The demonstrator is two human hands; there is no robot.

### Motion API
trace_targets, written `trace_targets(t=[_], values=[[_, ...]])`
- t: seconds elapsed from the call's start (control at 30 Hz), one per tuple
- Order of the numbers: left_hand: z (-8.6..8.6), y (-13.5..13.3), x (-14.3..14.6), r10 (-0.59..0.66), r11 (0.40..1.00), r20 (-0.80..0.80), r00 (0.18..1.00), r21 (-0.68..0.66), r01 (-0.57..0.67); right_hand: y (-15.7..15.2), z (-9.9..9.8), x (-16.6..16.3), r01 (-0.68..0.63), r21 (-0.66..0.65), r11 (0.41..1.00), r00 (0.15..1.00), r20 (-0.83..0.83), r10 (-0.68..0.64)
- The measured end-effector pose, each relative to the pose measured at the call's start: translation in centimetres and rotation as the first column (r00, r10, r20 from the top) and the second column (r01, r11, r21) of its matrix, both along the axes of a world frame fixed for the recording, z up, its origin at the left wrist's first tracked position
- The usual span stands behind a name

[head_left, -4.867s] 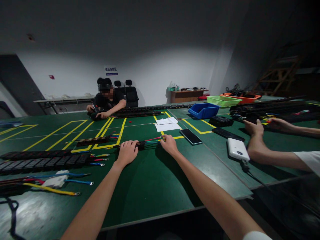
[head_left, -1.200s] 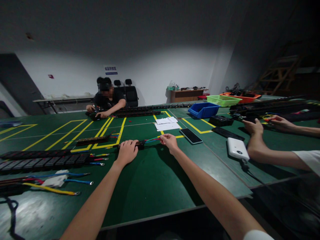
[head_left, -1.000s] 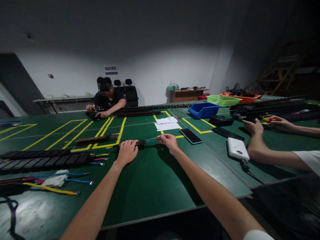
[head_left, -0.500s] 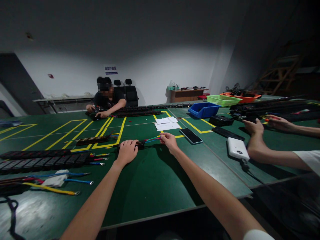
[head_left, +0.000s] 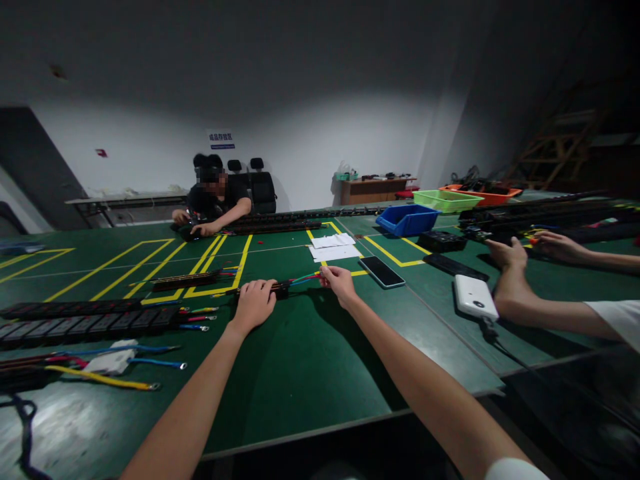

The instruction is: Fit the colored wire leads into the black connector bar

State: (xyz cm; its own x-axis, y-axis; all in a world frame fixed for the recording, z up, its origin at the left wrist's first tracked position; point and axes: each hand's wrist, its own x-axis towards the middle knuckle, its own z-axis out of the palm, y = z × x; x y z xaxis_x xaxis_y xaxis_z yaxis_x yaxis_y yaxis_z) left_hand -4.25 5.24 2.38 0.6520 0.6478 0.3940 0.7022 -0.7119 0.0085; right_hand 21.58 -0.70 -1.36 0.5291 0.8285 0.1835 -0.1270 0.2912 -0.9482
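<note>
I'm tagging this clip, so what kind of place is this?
Probably an electrical assembly workshop: a large green table marked with yellow tape, long black power strips trailing coloured wires, and a blue plastic bin.

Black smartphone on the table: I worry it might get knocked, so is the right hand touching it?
No, the right hand pinches coloured wires, apart from the black smartphone lying flat to its right.

Left hand hides strip middle; wire ends indistinct
</note>
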Motion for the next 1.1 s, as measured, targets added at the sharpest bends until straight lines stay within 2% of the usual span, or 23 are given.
trace_targets(t=[0.23,0.43,0.93,1.1], values=[[0.1,0.0,-0.1,-0.006,1.000,0.013,1.000,-0.014,0.006,-0.1,0.6,0.0,-0.021,-0.024,0.999,0.988,-0.153,0.018],[0.1,0.1,-0.1,-0.006,0.999,0.012,1.000,-0.031,0.006,-0.5,1.4,-0.2,-0.069,-0.033,0.997,0.973,-0.222,0.060],[-0.1,0.1,0.0,0.008,1.000,-0.009,1.000,0.017,-0.008,-0.7,1.8,-0.4,-0.082,-0.084,0.993,0.985,-0.160,0.068],[0.0,0.1,0.0,0.003,1.000,-0.009,1.000,-0.004,-0.003,-0.8,2.0,-0.5,-0.072,-0.086,0.994,0.989,-0.134,0.060]])
